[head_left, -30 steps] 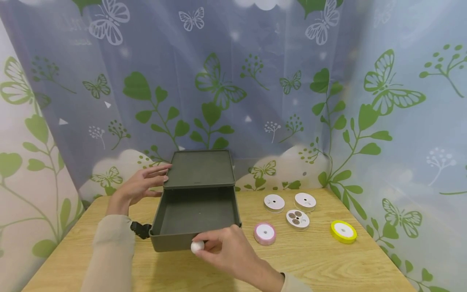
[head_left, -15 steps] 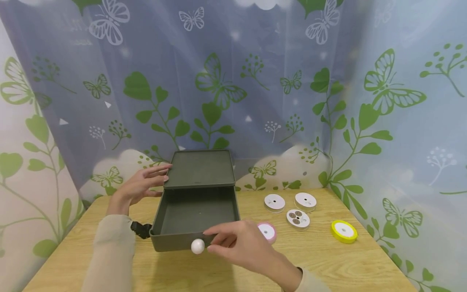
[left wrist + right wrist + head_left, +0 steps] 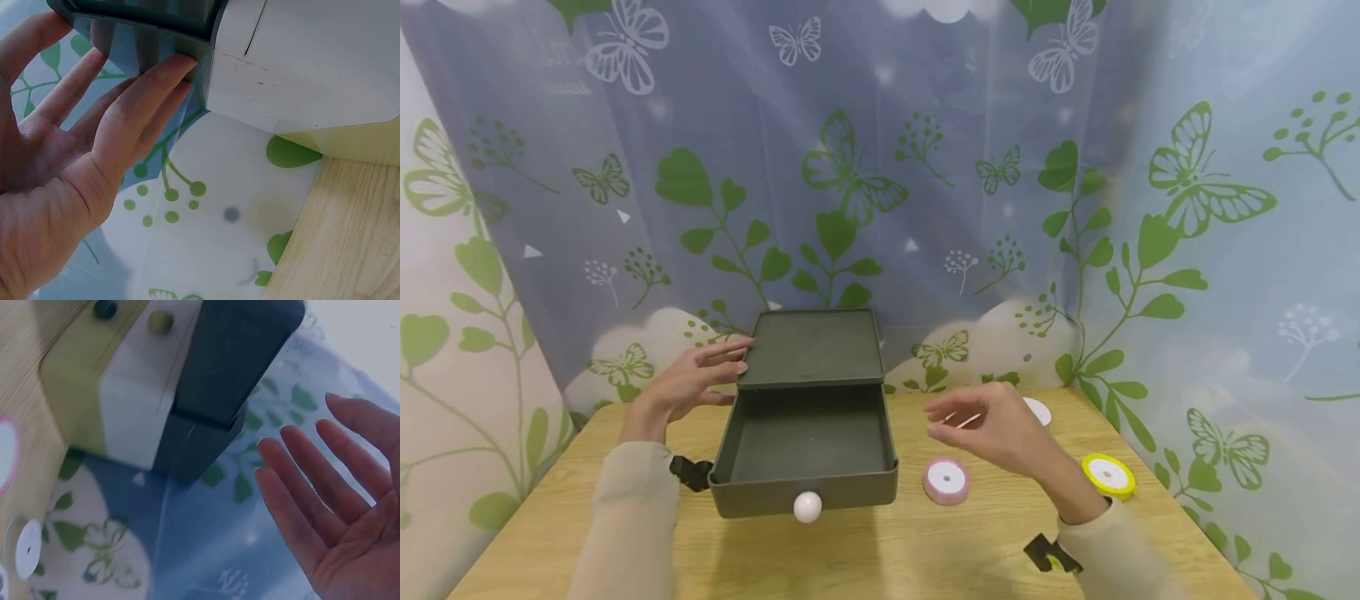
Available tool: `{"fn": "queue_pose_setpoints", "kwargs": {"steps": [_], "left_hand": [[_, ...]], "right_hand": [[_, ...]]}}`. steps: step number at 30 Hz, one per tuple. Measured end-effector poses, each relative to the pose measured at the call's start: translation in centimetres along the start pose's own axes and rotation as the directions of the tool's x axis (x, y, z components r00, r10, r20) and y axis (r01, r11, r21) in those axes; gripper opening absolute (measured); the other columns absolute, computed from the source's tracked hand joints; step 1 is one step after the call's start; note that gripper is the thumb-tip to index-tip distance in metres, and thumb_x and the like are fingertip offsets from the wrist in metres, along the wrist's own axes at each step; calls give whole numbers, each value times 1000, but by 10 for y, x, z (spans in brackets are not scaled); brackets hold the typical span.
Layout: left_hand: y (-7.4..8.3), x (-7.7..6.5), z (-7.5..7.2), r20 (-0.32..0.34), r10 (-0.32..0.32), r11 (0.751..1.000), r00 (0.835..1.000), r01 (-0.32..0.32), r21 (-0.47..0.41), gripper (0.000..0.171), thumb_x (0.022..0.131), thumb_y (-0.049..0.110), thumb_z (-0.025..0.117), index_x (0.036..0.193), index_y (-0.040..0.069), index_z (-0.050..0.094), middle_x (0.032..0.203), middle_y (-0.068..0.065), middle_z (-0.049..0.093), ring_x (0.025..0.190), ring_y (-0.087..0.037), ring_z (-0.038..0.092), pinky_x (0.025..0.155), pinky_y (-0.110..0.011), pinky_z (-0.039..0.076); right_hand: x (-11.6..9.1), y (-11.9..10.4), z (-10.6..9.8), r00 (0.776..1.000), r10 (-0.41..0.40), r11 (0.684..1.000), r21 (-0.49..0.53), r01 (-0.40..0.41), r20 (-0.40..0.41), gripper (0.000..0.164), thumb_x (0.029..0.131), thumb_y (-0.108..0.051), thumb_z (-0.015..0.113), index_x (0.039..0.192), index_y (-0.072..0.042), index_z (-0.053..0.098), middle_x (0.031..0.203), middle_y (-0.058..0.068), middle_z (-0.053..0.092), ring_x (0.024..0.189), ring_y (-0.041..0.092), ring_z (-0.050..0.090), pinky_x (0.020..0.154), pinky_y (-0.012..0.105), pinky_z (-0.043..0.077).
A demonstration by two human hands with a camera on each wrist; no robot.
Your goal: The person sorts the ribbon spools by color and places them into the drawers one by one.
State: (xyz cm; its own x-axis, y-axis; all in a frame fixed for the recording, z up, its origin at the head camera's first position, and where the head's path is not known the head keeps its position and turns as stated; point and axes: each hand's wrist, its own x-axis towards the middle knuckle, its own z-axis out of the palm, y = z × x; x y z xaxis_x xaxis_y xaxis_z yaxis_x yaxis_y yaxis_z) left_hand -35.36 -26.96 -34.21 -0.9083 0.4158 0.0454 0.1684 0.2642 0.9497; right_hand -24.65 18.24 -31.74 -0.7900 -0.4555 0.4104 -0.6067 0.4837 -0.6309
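A dark green drawer (image 3: 857, 490) with a round white knob (image 3: 807, 507) stands pulled out from the top of a small cabinet (image 3: 812, 346); its inside looks bare. My left hand (image 3: 688, 383) rests its fingertips on the cabinet's left side, fingers fairly straight, as the left wrist view also shows. Over the table to the right of the drawer, my right hand (image 3: 1000, 425) hovers with fingers relaxed and nothing in them. Close below it lies a pink-edged ribbon spool (image 3: 946, 481). Behind the hand a white spool (image 3: 1039, 411) shows in part; other spools there are mostly hidden.
A yellow ribbon spool (image 3: 1108, 475) lies near the right edge of the wooden table (image 3: 970, 550). Lower white (image 3: 134, 381) and yellowish (image 3: 78, 394) tiers of the cabinet show in the right wrist view. A butterfly-patterned curtain (image 3: 925, 167) hangs behind.
My right hand has let go of the white knob and moved right and up, over the spools. The left hand and the pulled-out drawer stay where they were.
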Motion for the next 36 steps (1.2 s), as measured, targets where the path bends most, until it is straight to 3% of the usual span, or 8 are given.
{"fn": "queue_pose_setpoints", "kwargs": {"steps": [9, 15, 22, 27, 32, 36], "left_hand": [[-2, 1, -1, -4, -7, 1000, 1000, 7, 3, 68, 107, 30, 58, 165, 14, 26, 173, -22, 14, 155, -52, 20, 110, -57, 51], [-5, 2, -2, -10, -15, 1000, 1000, 15, 3, 68, 107, 30, 59, 165, 15, 28, 173, -20, 15, 155, -50, 21, 109, -55, 53], [-5, 2, -3, -6, -14, 1000, 1000, 14, -4, 68, 107, 30, 58, 165, 16, 27, 173, -19, 15, 155, -51, 20, 114, -64, 46], [-5, 2, -3, -7, -11, 1000, 1000, 11, 0, 68, 107, 30, 59, 165, 15, 27, 173, -19, 15, 155, -50, 21, 111, -59, 50], [-6, 3, -4, -2, -6, 1000, 1000, 6, 1, 68, 107, 30, 58, 165, 16, 27, 173, -18, 15, 155, -49, 21, 111, -59, 50], [-7, 3, -3, 4, -4, 1000, 1000, 4, -1, 68, 107, 30, 58, 165, 16, 26, 174, -18, 14, 156, -49, 20, 113, -62, 47]], "right_hand": [[2, 53, -27, 992, 114, 987, -119, -107, 60, 30, 91, -23, 80, 118, -11, 77, 120, 10, 76, 105, 27, 73, 85, 35, 64], [2, 83, -32, 981, 177, 973, -163, -161, 86, 32, 89, -19, 80, 120, -9, 76, 128, 17, 72, 108, 34, 71, 82, 38, 65], [-1, 118, -34, 980, 162, 958, -258, -127, 119, 32, 84, -17, 82, 116, -9, 78, 128, 19, 72, 109, 42, 70, 84, 48, 64], [-7, 146, -31, 978, 149, 952, -289, -102, 144, 33, 83, -13, 84, 114, -6, 78, 121, 19, 75, 107, 43, 69, 89, 55, 60], [-14, 172, -25, 981, 129, 938, -340, -73, 143, 32, 78, -10, 86, 109, -7, 79, 109, 10, 72, 104, 31, 64, 91, 50, 55], [-18, 189, -22, 974, 156, 927, -364, -87, 165, 35, 73, -10, 90, 106, -8, 80, 109, 10, 68, 106, 32, 61, 93, 49, 53]]}}
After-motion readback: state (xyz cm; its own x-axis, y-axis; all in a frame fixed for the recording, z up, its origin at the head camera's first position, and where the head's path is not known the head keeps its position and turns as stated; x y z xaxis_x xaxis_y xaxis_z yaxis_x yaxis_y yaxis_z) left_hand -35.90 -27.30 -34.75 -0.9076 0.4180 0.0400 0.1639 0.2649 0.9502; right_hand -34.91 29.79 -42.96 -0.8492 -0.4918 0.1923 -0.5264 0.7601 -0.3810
